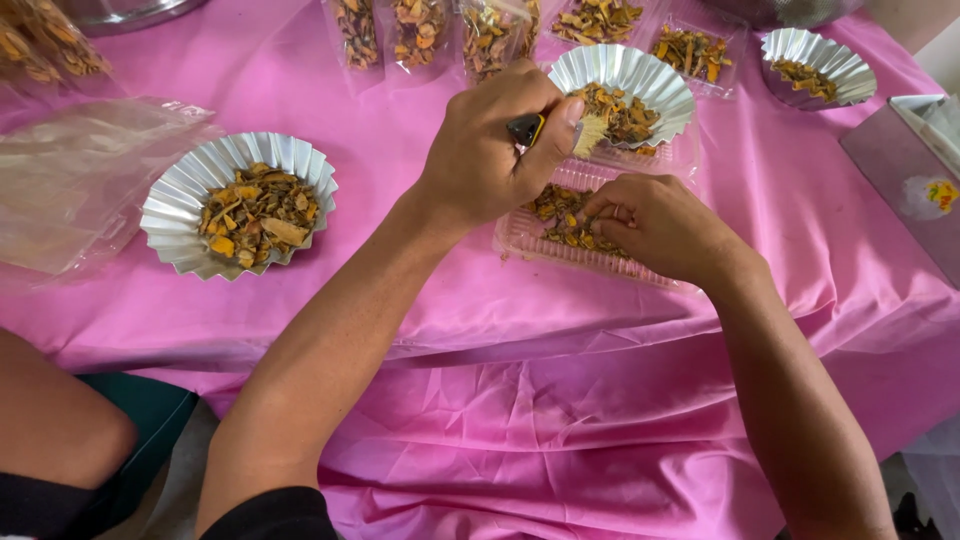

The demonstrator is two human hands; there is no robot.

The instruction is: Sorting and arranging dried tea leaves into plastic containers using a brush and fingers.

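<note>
**Dried slices being handled over a clear tray**

Nearest the viewer, two bare forearms are stretched out over a pink tablecloth point(560, 420). A co-worker's arm point(50, 420) is seen at the lower left edge, apart from the work.

The right hand point(665, 225) is laid on a clear plastic tray point(545, 245), its fingers curled narrowly down among the dried yellow-orange slices point(556, 208) that lie in it; the slices are touching the fingertips and partly hidden beneath them. Whether any one slice is actually pinched cannot be told.

Just above, the left hand point(490, 145) is closed firmly round a small tool with a black and yellow handle point(526, 128), and a pale slice point(590, 132) is pressed under the thumb at the rim of a fluted foil cup point(640, 75), which is propped on the tray's far end. The tool's working end is hidden by the fingers.

The step is judged best done with the tool kept low over the tray, so that loose pieces fall into it and not onto the cloth, and with the right fingertips kept clear of the tool's end.

To the left, well apart, a second foil cup point(175, 200) full of slices is set, beside empty clear bags point(80, 180). Farther off, filled packets point(420, 30) and a third foil cup point(835, 55) are ranged along the far edge.
</note>
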